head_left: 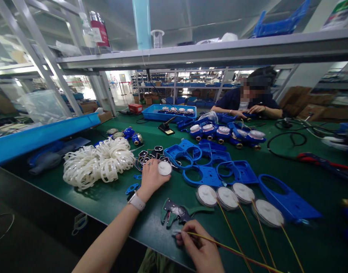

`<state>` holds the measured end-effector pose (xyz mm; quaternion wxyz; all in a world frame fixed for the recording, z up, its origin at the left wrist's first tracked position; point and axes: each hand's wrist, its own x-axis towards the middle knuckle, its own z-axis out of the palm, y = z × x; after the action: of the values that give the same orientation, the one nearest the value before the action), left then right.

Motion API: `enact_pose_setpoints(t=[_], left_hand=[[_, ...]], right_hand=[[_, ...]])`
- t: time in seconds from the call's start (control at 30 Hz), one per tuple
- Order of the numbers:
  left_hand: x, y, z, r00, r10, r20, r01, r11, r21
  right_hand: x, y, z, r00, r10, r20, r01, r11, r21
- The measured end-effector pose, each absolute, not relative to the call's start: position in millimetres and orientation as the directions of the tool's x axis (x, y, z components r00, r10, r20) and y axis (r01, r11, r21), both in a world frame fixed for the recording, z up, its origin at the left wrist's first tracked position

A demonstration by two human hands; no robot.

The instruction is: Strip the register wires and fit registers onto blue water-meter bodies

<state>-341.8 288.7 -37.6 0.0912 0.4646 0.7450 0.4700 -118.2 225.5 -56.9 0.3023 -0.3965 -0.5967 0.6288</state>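
Observation:
My left hand [152, 176], wearing a watch, is closed around the side of a round white-faced disc [164, 168], beside a cluster of small black parts with thin wires [157, 151]. Lower down, my right hand [202, 246] pinches a yellow-and-red wire [219, 244] near its whitish end; the wire trails off to the lower right. Wire strippers [176, 212] with green handles lie on the table just beyond my right hand. To their right sit several more round white discs [207, 195], with thin coloured wires running from them towards the near edge.
White plastic strips [98, 163] lie heaped at the left. Blue plastic housings [202, 175] and blue meter bodies [223, 132] spread across the green table [151, 131]. Behind them are a blue tray [151, 113] and a person [248, 94] working. A shelf [191, 53] spans overhead.

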Motion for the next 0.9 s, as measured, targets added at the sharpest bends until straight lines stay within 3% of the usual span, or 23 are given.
enact_pose_setpoints(t=[0.13,0.2,0.23,0.3,0.37,0.5,0.67,0.9], left_hand=[[-327.3,243.6,-33.9,-0.602,0.767,0.22,0.387,0.04,0.921],[-316.2,216.5,-30.9,-0.579,0.814,0.049,0.098,0.01,0.995],[-309.8,203.8,-29.3,-0.542,0.838,-0.072,-0.126,0.003,0.992],[-295.6,182.0,-26.9,-0.462,0.849,-0.256,-0.509,-0.017,0.861],[-281.5,166.1,-27.1,-0.448,0.827,-0.341,-0.671,-0.058,0.74],[-257.7,147.2,-35.8,-0.449,0.818,-0.36,-0.715,-0.087,0.694],[-235.5,133.2,-44.0,-0.419,0.868,-0.266,-0.659,-0.088,0.747],[-219.9,126.8,-51.4,-0.438,0.888,-0.138,-0.627,-0.191,0.755]], right_hand=[[-124.6,237.8,-61.1,-0.506,0.86,-0.067,0.027,-0.062,-0.998],[-131.6,241.7,-60.8,-0.511,0.859,-0.04,0.024,-0.032,-0.999],[-135.1,242.6,-60.1,-0.513,0.858,-0.023,0.033,-0.007,-0.999],[-139.6,242.1,-57.3,-0.504,0.863,0.025,0.055,0.06,-0.997],[-139.1,238.7,-52.5,-0.443,0.892,0.088,0.054,0.124,-0.991],[-127.3,226.0,-36.6,-0.312,0.931,0.192,-0.029,0.193,-0.981],[-119.3,210.1,-25.2,-0.406,0.826,0.392,-0.072,0.398,-0.914],[-115.7,197.4,-32.8,-0.463,0.801,0.379,0.022,0.438,-0.899]])
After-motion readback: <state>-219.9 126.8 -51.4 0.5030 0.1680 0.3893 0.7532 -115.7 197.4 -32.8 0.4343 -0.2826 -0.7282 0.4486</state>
